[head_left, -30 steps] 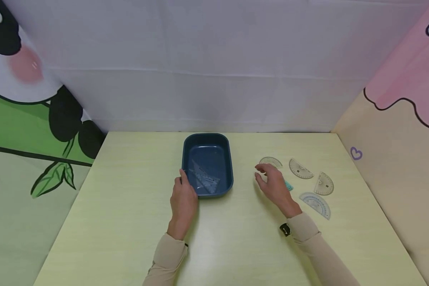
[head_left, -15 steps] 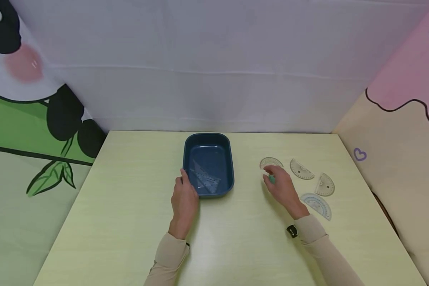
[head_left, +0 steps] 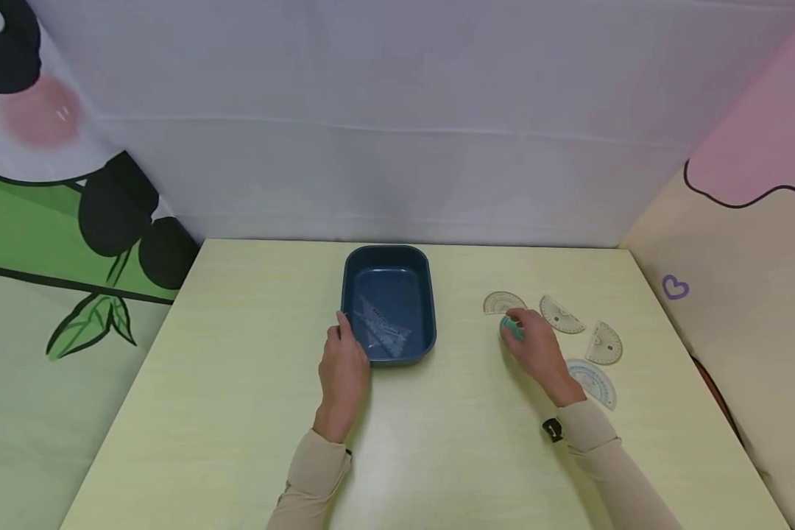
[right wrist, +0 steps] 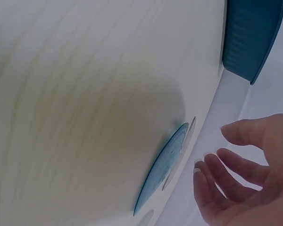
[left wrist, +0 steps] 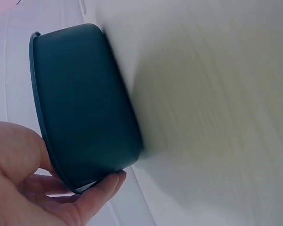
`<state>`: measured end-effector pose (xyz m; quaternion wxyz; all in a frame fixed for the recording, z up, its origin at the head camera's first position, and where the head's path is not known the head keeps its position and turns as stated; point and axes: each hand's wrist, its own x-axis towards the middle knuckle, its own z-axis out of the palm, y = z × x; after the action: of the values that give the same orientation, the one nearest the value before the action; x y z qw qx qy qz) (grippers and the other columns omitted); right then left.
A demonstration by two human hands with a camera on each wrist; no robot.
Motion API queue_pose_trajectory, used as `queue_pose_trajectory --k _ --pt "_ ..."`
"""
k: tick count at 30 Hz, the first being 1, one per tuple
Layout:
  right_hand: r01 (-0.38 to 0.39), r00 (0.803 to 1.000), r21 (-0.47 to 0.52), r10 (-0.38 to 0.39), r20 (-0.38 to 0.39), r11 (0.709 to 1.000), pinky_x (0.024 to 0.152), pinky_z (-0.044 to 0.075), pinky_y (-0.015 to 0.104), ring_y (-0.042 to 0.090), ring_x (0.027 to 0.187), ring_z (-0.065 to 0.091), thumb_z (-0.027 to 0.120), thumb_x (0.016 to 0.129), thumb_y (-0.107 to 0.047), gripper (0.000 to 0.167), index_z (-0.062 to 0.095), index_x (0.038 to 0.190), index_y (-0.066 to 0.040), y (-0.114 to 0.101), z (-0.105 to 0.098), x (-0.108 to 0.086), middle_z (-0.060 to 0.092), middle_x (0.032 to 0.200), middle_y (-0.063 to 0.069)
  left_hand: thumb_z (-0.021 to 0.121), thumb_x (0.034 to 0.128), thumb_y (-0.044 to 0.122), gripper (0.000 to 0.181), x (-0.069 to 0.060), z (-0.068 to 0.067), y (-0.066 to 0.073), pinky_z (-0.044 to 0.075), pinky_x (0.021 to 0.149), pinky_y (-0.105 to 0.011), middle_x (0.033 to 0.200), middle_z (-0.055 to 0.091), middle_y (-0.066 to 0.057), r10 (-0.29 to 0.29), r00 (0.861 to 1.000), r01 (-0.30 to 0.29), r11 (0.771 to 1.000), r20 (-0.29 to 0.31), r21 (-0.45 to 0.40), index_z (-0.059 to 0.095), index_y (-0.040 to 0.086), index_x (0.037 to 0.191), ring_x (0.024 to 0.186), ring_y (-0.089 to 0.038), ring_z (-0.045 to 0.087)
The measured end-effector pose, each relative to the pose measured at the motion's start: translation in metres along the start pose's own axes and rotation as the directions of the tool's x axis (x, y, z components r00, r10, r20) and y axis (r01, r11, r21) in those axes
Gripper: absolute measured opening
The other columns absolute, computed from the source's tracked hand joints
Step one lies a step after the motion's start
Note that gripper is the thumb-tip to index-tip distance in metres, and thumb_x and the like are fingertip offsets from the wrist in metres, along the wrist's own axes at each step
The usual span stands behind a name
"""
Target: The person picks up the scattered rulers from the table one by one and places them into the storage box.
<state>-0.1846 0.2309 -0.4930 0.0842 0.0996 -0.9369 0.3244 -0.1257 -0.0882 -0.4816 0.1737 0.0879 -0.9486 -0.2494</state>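
Observation:
A dark blue rectangular plastic box [head_left: 389, 281] stands at the back middle of the table, with a clear set square [head_left: 386, 331] inside. My left hand [head_left: 344, 372] grips the box's near left corner at the rim; the left wrist view shows the fingers bent against the box wall [left wrist: 85, 108]. Over a teal protractor [head_left: 513, 328] hovers my right hand [head_left: 542, 355], thumb and fingers apart and loosely bent. In the right wrist view a gap separates the fingertips [right wrist: 198, 170] from the teal protractor [right wrist: 161, 165], which lies flat on the table.
Around the right hand lie a clear protractor [head_left: 502, 302], a second clear protractor [head_left: 562, 315], a third clear protractor [head_left: 605, 344] and a bluish protractor [head_left: 592, 383]. A white cloth wall [head_left: 397, 177] rises behind the table [head_left: 252, 353]. Printed panels stand on both sides.
My right hand has shifted to the right, so the teal protractor now shows by its thumb and fingers. The left hand stays on the box. The head view has turned slightly.

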Motion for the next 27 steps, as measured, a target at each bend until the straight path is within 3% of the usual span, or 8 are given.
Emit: queue_pose_trajectory --k 11,27 --pt "-0.103 0.991 -0.045 0.107 0.084 0.994 0.096 0.045 0.058 0.047 0.113 0.057 0.065 0.098 -0.009 0.039 0.058 0.130 0.013 0.009 -0.014 -0.005 0.061 0.121 0.033 0.059 0.0972 -0.003 0.053 0.000 0.002 0.001 0.057 0.065 -0.052 0.114 0.059 -0.031 0.005 1.000 -0.005 1.000 -0.007 -0.009 0.044 -0.015 0.146 0.084 -0.042 0.066" --pt "-0.124 0.981 -0.138 0.143 0.134 0.983 0.099 0.040 0.063 0.054 0.116 0.051 0.070 0.095 -0.015 0.047 0.056 0.127 0.017 0.020 -0.018 -0.009 0.058 0.121 0.037 0.058 0.0984 -0.002 0.053 0.000 0.002 0.001 0.057 0.066 -0.052 0.115 0.059 -0.031 -0.008 1.000 0.008 1.000 0.006 -0.013 0.042 -0.015 0.147 0.087 -0.042 0.067"
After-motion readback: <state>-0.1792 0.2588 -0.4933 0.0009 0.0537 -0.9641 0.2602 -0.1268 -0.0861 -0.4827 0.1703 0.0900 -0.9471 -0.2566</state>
